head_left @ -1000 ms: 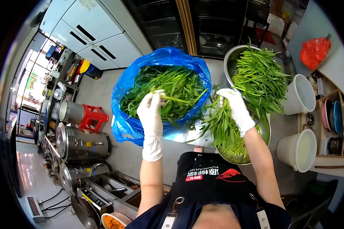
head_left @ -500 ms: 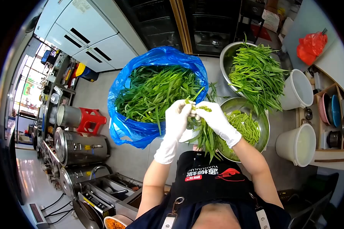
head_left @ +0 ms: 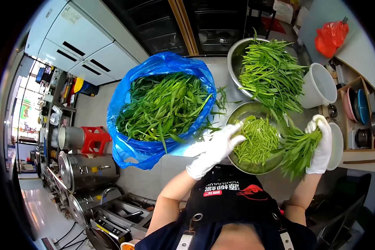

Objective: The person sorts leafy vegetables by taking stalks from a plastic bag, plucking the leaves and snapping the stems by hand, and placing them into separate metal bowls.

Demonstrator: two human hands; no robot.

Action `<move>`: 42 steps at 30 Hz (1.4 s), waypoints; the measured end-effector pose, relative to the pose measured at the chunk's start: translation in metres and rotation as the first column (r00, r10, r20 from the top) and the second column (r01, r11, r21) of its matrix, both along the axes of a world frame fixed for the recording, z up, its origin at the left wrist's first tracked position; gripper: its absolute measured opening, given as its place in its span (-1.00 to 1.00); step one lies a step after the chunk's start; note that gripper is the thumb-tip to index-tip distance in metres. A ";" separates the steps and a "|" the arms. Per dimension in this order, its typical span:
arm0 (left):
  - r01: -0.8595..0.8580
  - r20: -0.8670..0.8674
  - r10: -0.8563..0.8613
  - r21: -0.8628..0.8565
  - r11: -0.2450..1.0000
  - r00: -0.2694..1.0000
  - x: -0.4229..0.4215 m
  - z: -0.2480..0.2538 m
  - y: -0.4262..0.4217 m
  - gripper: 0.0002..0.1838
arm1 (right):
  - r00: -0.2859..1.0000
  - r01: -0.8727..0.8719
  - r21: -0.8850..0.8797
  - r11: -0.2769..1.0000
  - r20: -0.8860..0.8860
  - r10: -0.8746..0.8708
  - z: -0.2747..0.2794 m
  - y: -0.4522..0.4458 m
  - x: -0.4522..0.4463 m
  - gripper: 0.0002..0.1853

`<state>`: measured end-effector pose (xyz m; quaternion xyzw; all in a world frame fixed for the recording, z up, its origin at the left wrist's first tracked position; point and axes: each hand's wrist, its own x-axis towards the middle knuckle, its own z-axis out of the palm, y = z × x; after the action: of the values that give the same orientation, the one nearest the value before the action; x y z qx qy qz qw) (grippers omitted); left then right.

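Observation:
My right hand (head_left: 321, 146), in a white glove, is closed around the stems of a leafy bunch of water spinach (head_left: 298, 152). The leaves hang to the left over the rim of a metal bowl (head_left: 236, 111). Short cut green stems (head_left: 258, 139) lie in that bowl. At its left edge is my gloved left hand (head_left: 216, 148), thumb and fingers apart, with nothing seen in it. A blue plastic bag (head_left: 116, 133) full of water spinach stands open to the left. Behind the bowl, a larger metal basin (head_left: 234, 66) holds a heap of long, leafy stems.
White buckets (head_left: 324, 85) stand on the right, beside a wooden shelf (head_left: 358, 83) with pans and basins. Loose leaves (head_left: 221, 98) lie between bag and bowl. Steel pots (head_left: 87, 166) and a red stool (head_left: 96, 140) are on the left, below a white cabinet (head_left: 79, 33).
My hands were together over the middle and are now apart. The right hand has carried the bunch right, past the bowl; the left has dropped to the bowl's left edge. The view has shifted slightly.

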<state>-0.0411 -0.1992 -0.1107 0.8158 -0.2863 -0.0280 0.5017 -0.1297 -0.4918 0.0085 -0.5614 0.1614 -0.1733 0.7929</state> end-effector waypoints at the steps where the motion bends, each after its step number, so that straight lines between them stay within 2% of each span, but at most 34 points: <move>1: -0.092 0.044 0.091 0.036 0.995 0.995 0.013 0.000 -0.001 -0.74 | 0.999 0.028 0.021 0.999 0.015 -0.028 -0.002 -0.006 -0.006 -0.78; 2: -0.157 0.224 0.146 0.030 0.987 0.964 0.029 0.002 0.002 -0.81 | 0.999 0.050 0.038 0.998 -0.002 -0.050 -0.006 -0.007 -0.009 -0.78; 3: -0.298 0.331 0.248 0.109 0.948 0.910 0.051 -0.010 0.006 -0.88 | 0.997 0.070 0.056 0.996 -0.020 -0.069 -0.009 -0.005 -0.011 -0.79; 5: -0.428 0.362 0.375 0.076 0.901 0.854 0.089 -0.015 0.015 -0.92 | 0.992 0.108 0.097 0.989 -0.071 -0.101 -0.012 0.008 -0.010 -0.79; 6: -0.462 0.365 0.395 0.116 0.879 0.843 0.107 -0.027 0.019 -0.90 | 0.995 0.055 0.120 0.991 -0.090 -0.044 -0.028 0.001 -0.008 -0.80; 8: -0.455 0.331 0.347 0.350 0.819 0.878 0.135 -0.043 0.024 -0.84 | 0.993 -0.008 0.077 0.997 -0.113 0.016 -0.039 0.011 -0.001 -0.81; 10: -0.423 0.347 0.282 0.452 0.785 0.894 0.148 -0.051 0.024 -0.84 | 0.987 -0.095 0.120 0.988 -0.121 0.110 -0.044 0.020 0.007 -0.80; 13: -0.372 0.352 0.209 0.501 0.782 0.912 0.155 -0.056 0.020 -0.83 | 0.973 -0.173 0.098 0.980 -0.134 0.186 -0.046 0.031 0.016 -0.81; 16: -0.435 0.376 0.261 0.518 0.736 0.889 0.158 -0.044 0.021 -0.79 | 0.967 -0.217 0.060 0.974 -0.119 0.223 -0.045 0.037 0.022 -0.80; 17: -0.453 0.382 0.298 0.425 0.784 0.875 0.161 -0.036 0.030 -0.74 | 0.964 -0.233 0.044 0.972 -0.118 0.237 -0.044 0.038 0.024 -0.81; 18: -0.335 0.013 0.348 0.308 0.890 0.937 0.163 0.002 0.053 -0.72 | 0.960 -0.245 0.071 0.967 -0.122 0.253 -0.047 0.039 0.026 -0.81; 20: -0.340 -0.274 0.366 0.136 0.930 0.890 0.156 0.055 0.072 -0.76 | 0.947 -0.280 0.113 0.953 -0.129 0.294 -0.055 0.043 0.033 -0.81; 21: -0.363 -0.280 0.382 0.118 0.924 0.881 0.156 0.069 0.084 -0.76 | 0.938 -0.297 0.183 0.937 -0.127 0.322 -0.060 0.046 0.035 -0.81; 23: -0.410 -0.337 0.403 0.052 0.910 0.851 0.157 0.085 0.110 -0.76 | 0.918 -0.347 0.167 0.923 -0.139 0.371 -0.063 0.054 0.042 -0.81; 25: -0.395 -0.401 0.342 -0.056 0.917 0.850 0.155 0.096 0.131 -0.78 | 0.894 -0.397 0.183 0.900 -0.144 0.424 -0.061 0.065 0.050 -0.81; 30: -0.419 -0.438 0.297 -0.215 0.882 0.849 0.145 0.101 0.167 -0.76 | 0.792 -0.597 0.059 0.800 -0.119 0.599 -0.056 0.094 0.077 -0.84; 35: -0.373 -0.470 0.171 -0.380 0.846 0.866 0.125 0.105 0.183 -0.65 | 0.715 -0.693 0.013 0.721 -0.117 0.689 -0.047 0.130 0.106 -0.87; 38: -0.375 -0.481 0.139 -0.439 0.816 0.866 0.119 0.105 0.191 -0.64 | 0.665 -0.743 -0.003 0.669 -0.117 0.738 -0.045 0.150 0.124 -0.87; 40: -0.384 -0.487 0.149 -0.428 0.818 0.861 0.114 0.109 0.189 -0.65 | 0.663 -0.748 -0.089 0.658 -0.144 0.735 -0.035 0.163 0.133 -0.86; 42: -0.417 -0.508 0.188 -0.386 0.823 0.840 0.104 0.112 0.178 -0.66 | 0.652 -0.751 -0.175 0.636 -0.049 0.756 -0.037 0.177 0.147 -0.86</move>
<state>0.0627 -0.0207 0.0015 0.6713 -0.0233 -0.0608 0.7383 0.0177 -0.3151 -0.0288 -0.6439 -0.1150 0.1511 0.7412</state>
